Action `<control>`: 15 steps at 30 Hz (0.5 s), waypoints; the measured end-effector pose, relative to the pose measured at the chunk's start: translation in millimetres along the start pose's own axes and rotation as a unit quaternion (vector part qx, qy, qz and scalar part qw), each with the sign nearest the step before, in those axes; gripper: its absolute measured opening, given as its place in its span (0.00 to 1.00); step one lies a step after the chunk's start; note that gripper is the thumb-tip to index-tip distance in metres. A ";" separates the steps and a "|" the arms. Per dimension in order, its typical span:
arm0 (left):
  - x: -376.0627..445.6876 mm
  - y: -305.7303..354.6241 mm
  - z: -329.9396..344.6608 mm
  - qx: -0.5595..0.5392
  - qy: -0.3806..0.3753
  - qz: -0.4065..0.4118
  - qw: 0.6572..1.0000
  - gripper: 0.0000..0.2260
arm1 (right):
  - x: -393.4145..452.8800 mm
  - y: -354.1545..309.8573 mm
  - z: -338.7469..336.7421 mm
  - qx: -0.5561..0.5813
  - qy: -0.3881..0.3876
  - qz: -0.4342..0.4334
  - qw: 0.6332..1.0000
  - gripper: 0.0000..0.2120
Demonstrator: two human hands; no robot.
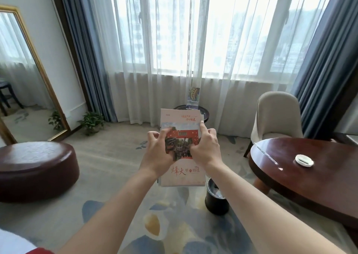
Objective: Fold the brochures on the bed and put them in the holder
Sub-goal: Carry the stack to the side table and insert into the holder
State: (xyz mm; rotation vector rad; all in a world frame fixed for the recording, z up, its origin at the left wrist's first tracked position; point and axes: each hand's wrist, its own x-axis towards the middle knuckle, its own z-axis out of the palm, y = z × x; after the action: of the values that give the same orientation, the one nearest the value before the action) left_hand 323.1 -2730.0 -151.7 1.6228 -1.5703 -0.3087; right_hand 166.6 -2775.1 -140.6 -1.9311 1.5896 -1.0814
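I hold a stack of brochures [181,174] out in front of me, above the carpet. The top one is pale pink with a red photo panel and red lettering, and further sheets show behind its upper edge. My left hand [157,152] grips the stack's left side, fingers curled over the front. My right hand [205,147] grips the right side, thumb and fingers pinching the sheets. A clear holder [192,96] with a colourful leaflet in it stands on a small dark round table by the curtain, just beyond the brochures.
A brown round ottoman [34,168] sits at left, a dark wooden oval table [310,176] with a white dish [304,160] at right, a beige chair [277,116] behind it. A black bin [216,201] stands below the brochures. A gold-framed mirror [31,75] leans at the left. The bed's white corner [11,242] shows bottom left.
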 end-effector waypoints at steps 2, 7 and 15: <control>22.6 -7.4 13.7 -0.002 -0.007 0.000 1.000 0.33 | 22.0 10.6 7.1 0.000 -0.002 0.008 1.000 0.40; 95.1 -34.1 43.1 -0.001 -0.015 -0.003 1.000 0.33 | 93.3 29.1 33.4 -0.006 0.002 0.019 1.000 0.39; 216.8 -69.0 72.3 0.011 -0.030 0.020 0.999 0.32 | 207.2 43.6 71.7 -0.017 0.014 0.054 0.998 0.39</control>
State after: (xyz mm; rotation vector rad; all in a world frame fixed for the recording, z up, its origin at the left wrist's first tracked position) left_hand 362.9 -2965.0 -165.5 1.6086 -1.6549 -0.3228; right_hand 204.3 -2995.0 -153.8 -1.8358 1.7161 -1.0495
